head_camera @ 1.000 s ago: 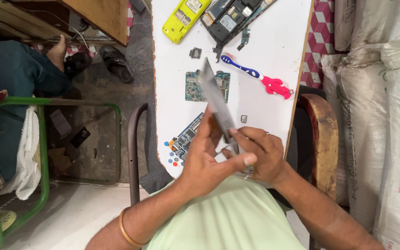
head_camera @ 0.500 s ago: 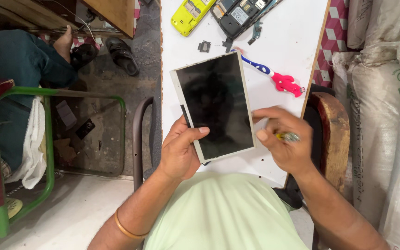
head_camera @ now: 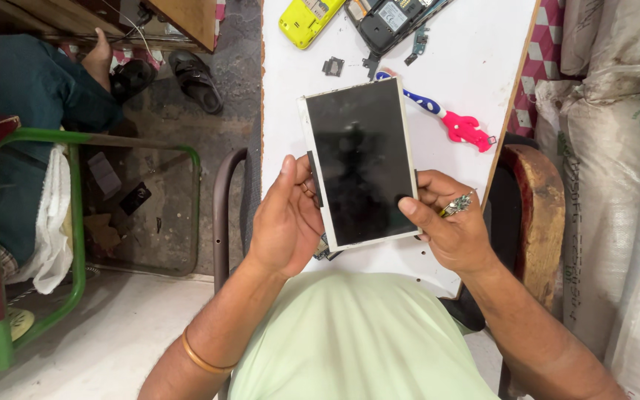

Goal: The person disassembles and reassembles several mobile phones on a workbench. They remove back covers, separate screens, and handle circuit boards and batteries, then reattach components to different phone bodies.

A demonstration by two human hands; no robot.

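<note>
Gripping flat glossy black screen panel (head_camera: 359,163) | left hand (head_camera: 287,218), right hand (head_camera: 450,226) clamped on edges

left hand (head_camera: 284,222): fingers curled, gripping at my left edge
right hand (head_camera: 450,230): thumb pressed flat, fingers wrapped behind

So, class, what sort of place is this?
Probably a small phone or tablet repair stall: both hands hold a black-glass screen panel over a white worktable, with an opened yellow handset and a loose black component.
</note>
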